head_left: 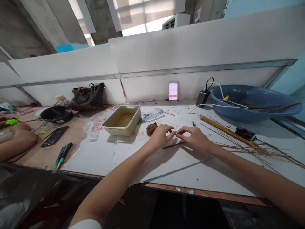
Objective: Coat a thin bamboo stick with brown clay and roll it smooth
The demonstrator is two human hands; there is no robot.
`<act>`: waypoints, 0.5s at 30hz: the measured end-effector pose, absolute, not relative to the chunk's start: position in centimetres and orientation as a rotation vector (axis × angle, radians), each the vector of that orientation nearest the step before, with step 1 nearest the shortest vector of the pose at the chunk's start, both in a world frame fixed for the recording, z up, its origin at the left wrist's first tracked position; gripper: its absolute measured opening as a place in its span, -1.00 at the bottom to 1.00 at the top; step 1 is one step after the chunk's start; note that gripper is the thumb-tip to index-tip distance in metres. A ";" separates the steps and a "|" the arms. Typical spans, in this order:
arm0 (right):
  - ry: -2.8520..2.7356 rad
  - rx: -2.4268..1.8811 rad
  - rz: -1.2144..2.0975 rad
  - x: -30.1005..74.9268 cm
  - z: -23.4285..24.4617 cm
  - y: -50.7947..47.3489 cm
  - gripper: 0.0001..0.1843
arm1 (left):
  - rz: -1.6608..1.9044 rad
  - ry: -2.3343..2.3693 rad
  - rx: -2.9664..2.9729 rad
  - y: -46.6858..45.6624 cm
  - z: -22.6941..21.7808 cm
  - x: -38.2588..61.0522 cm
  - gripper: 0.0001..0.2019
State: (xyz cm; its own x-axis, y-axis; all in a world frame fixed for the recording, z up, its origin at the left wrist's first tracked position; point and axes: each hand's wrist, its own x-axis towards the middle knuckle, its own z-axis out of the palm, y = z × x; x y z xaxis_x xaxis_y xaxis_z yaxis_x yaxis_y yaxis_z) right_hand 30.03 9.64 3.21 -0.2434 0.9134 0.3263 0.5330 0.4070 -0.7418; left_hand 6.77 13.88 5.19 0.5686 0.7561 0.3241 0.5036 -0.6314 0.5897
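Over the white tabletop, the fingertips of my two hands almost meet. My left hand (163,135) has thumb and fingers drawn together beside a brown clay-like lump (152,128). Thumb and forefinger of my right hand (193,136) are pinched at the same spot. Whatever sits between the fingertips is too small to make out. Below them a thin dark brown stick (173,145) lies on the table. Right of my right hand, a bundle of thin tan sticks (228,133) is spread, with several loose ones around it.
A yellowish tub (119,131) with brownish contents stands behind left, near a crumpled plastic bag (96,125). A blue basin (252,111) fills the back right. A lit phone (173,91) leans on the partition. At far left are a co-worker's hand (22,136), a dark phone (54,136) and cutters (62,156).
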 end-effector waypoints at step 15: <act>-1.917 -1.097 0.627 30.7 2.6 7.4 -0.80 | 0.631 0.890 1.933 14.1 4.3 7.5 -0.62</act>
State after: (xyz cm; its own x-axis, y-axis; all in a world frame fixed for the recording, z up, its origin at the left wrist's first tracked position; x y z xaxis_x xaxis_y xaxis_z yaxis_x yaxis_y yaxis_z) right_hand 30.72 7.44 2.61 -0.2834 0.8678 0.4081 0.4587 0.4964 -0.7370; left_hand 7.53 14.13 4.34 0.6126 0.7866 0.0773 0.3335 -0.3460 0.8770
